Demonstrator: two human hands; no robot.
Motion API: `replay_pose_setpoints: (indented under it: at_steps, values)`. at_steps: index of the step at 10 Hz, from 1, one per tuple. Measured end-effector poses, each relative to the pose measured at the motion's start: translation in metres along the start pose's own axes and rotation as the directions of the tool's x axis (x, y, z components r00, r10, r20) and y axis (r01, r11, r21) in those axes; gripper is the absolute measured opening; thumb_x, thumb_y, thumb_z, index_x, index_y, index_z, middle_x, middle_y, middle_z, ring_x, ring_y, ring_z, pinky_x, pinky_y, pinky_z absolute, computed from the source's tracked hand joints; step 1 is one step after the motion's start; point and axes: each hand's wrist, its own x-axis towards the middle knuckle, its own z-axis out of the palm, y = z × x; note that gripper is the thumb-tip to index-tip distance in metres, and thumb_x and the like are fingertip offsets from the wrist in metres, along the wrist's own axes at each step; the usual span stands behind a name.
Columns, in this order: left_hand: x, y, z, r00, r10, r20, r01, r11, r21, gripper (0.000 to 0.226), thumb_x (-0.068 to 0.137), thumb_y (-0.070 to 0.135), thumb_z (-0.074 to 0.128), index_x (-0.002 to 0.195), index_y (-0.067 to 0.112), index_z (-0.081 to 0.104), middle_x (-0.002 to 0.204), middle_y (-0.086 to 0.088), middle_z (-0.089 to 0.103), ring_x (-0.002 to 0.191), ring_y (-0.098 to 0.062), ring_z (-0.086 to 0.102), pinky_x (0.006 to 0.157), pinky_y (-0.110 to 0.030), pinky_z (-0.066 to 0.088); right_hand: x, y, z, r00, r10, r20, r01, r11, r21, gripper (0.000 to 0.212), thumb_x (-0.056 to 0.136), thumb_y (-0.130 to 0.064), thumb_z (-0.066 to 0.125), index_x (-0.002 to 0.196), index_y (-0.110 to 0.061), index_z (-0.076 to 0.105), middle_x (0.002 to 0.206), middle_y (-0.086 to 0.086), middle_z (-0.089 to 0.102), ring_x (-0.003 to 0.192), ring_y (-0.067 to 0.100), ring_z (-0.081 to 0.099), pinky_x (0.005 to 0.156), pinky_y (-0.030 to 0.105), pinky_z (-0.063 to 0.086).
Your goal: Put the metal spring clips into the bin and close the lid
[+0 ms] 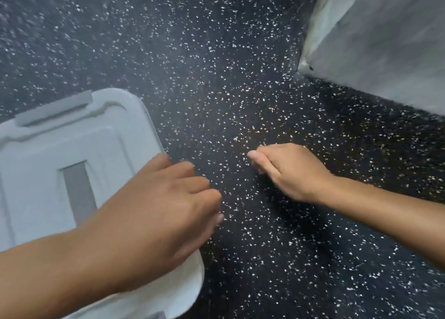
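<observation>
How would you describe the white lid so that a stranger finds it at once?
Look at the dark speckled floor, lower left side. There lies the white plastic lid, partly under the left hand. Unlike the plain grey-white block at upper right, it has rounded corners and a grey rectangular recess.

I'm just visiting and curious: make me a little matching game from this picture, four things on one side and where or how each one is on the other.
Things:
1. white lid
2. left hand
3. right hand
4. pale block

Places or states:
A. over the speckled floor, fingers curled, nothing visible in it
B. upper right corner of the picture
C. lower left, lying flat
D. partly over the lid's right edge

Pairs: 1-C, 2-D, 3-A, 4-B
</observation>
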Motion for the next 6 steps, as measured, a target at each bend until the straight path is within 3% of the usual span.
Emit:
replay_pose_setpoints:
  at_steps: [1,3,6]
  values:
    - [0.007,0.012,-0.006,0.998,-0.016,0.062,0.019,0.998,-0.052,0.034,0.098,0.046,0.036,0.075,0.029,0.054,0.066,0.011,0.05,0.06,-0.012,0.052,0.064,-0.039,0.045,-0.015,-0.004,-0.01,1.0,0.001,0.015,-0.001,0.999,-0.039,0.058,0.101,-0.056,0.016,0.07,-0.019,0.049,0.065,-0.002,0.056,0.061,0.018,0.054,0.06,0.039,0.044]
    - [0.009,0.057,-0.04,0.992,-0.088,0.093,0.103,0.981,-0.163,0.04,0.095,0.054,0.028,0.083,0.027,0.056,0.079,0.008,0.055,0.068,-0.013,0.056,0.064,-0.041,0.05,-0.069,-0.031,-0.044,0.998,0.048,0.036,-0.048,0.999,-0.014,0.059,0.102,-0.056,0.017,0.072,-0.021,0.053,0.067,-0.004,0.061,0.063,0.018,0.057,0.063,0.039,0.049]
    - [-0.026,0.133,-0.169,0.981,-0.088,0.176,0.118,0.978,-0.17,0.039,0.098,0.054,0.034,0.087,0.025,0.057,0.084,0.008,0.059,0.074,-0.015,0.058,0.067,-0.04,0.051,-0.174,-0.103,-0.152,0.96,0.264,0.094,-0.273,0.957,0.101,0.057,0.101,-0.058,0.021,0.074,-0.02,0.054,0.071,-0.005,0.064,0.065,0.018,0.06,0.064,0.04,0.051]
